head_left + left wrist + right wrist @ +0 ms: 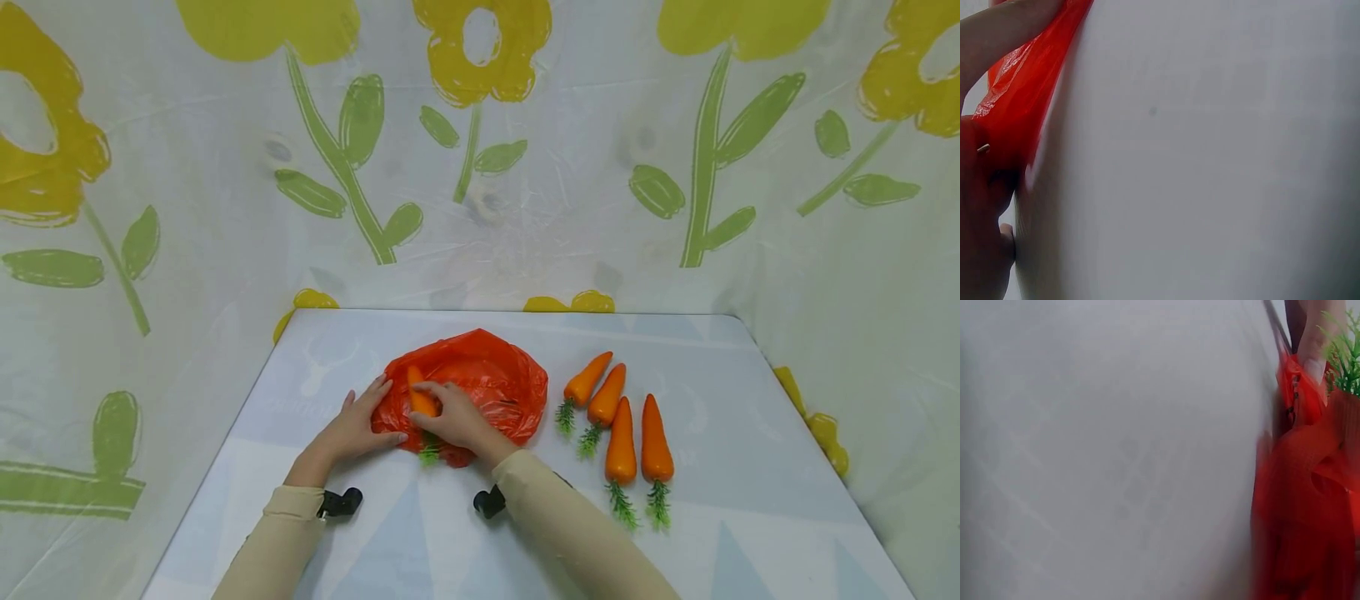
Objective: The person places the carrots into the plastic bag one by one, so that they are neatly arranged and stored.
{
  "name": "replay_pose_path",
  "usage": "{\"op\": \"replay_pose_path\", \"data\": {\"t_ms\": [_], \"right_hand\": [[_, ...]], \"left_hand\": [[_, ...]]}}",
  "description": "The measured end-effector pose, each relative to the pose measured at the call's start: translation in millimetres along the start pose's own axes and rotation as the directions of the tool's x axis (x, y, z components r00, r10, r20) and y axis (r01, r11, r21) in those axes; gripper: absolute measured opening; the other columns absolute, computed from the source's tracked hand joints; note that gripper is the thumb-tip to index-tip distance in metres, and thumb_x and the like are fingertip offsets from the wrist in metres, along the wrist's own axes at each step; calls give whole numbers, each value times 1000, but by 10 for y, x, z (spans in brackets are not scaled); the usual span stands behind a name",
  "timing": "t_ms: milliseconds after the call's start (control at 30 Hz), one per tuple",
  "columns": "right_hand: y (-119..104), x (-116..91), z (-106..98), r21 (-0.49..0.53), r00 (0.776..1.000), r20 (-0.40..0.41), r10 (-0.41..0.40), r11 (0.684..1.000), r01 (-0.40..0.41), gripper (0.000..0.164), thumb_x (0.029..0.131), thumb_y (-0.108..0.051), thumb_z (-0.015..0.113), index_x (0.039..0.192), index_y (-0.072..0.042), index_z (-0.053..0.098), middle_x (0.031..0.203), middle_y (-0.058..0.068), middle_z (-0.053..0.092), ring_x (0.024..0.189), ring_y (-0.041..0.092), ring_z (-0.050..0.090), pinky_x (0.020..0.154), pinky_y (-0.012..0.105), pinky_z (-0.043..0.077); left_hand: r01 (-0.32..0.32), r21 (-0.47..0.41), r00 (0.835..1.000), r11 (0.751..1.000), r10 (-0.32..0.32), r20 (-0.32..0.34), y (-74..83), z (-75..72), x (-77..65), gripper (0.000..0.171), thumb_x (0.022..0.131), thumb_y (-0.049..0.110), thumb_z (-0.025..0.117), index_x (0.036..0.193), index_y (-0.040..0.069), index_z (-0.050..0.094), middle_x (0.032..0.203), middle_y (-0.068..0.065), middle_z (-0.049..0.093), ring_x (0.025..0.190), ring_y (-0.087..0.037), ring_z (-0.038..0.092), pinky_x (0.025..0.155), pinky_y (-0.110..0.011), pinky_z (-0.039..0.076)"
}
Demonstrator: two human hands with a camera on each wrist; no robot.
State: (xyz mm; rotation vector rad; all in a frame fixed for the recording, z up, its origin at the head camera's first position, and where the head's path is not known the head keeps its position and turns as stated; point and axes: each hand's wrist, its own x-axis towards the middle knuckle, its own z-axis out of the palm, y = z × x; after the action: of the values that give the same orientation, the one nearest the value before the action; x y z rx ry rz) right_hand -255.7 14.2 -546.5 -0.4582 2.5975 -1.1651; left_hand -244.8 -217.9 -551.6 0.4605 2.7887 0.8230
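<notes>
A red plastic bag (pixel 491 367) lies spread on the table with its mouth open upward. My right hand (pixel 457 417) grips a toy carrot (pixel 416 379) between thumb and fingers at the bag's left part. That carrot stands tip away from me, its green plastic leaves (pixel 429 454) over the bag's near edge. Against the bag's left rim rests my left hand (pixel 352 429), fingers spread and fairly straight, thumb at the near edge. In the right wrist view the left thumb (pixel 1315 359) touches the red plastic beside the leaves. The bag's bottom is partly hidden.
Several orange toy carrots (pixel 621 442) with green leaves lie on the table (pixel 720 417) to the right of the bag. Flower-printed cloth (pixel 480 250) surrounds the table at the back and sides. Each wrist wears a small black camera (pixel 491 502).
</notes>
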Motion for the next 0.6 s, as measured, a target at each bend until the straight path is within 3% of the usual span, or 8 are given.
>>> {"op": "replay_pose_path", "data": {"t_ms": [300,600], "right_hand": [[-34,-5,-30,-17,999,32,20,1000,-19,63,91,-54,70,149,-36,52,147,7,51,126,27,52,100,54,52],[-31,-35,-67,14,998,59,7,1000,-8,66,90,-46,74,150,-36,50,136,4,53,113,20,53,96,47,55]], "left_hand": [[24,0,1000,1000,-24,8,-5,5,0,108,81,59,77,160,5,29,169,-15,19,152,-43,19,122,-63,0],[27,2,1000,1000,-27,3,-13,0,-10,109,80,61,77,160,6,28,169,-15,18,152,-43,20,122,-63,1]]}}
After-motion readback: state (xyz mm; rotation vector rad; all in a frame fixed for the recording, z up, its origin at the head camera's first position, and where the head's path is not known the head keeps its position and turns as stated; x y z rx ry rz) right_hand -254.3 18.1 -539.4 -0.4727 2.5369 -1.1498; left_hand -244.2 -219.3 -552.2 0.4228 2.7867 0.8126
